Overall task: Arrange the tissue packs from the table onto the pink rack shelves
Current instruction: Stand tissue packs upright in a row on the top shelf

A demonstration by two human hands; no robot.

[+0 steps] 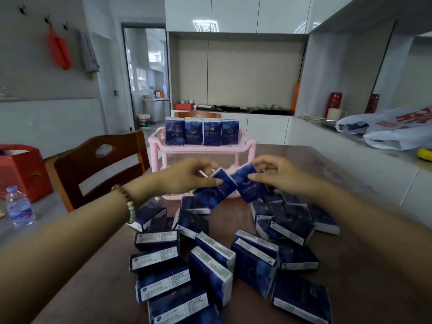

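A pink two-tier rack (247, 146) stands at the far side of the brown table (364, 249). Several dark blue tissue packs (202, 132) stand upright in a row on its top shelf. My left hand (187, 177) pinches one blue pack (211, 194) and my right hand (275, 175) pinches another blue pack (251, 185). Both are held just in front of the rack's lower shelf, tilted toward each other. Several more packs (210, 265) lie scattered on the table below my arms.
A wooden chair (98, 167) stands left of the table. A water bottle (19, 206) and a red box (21, 169) are further left. White plastic bags (392, 129) lie on the counter at the right.
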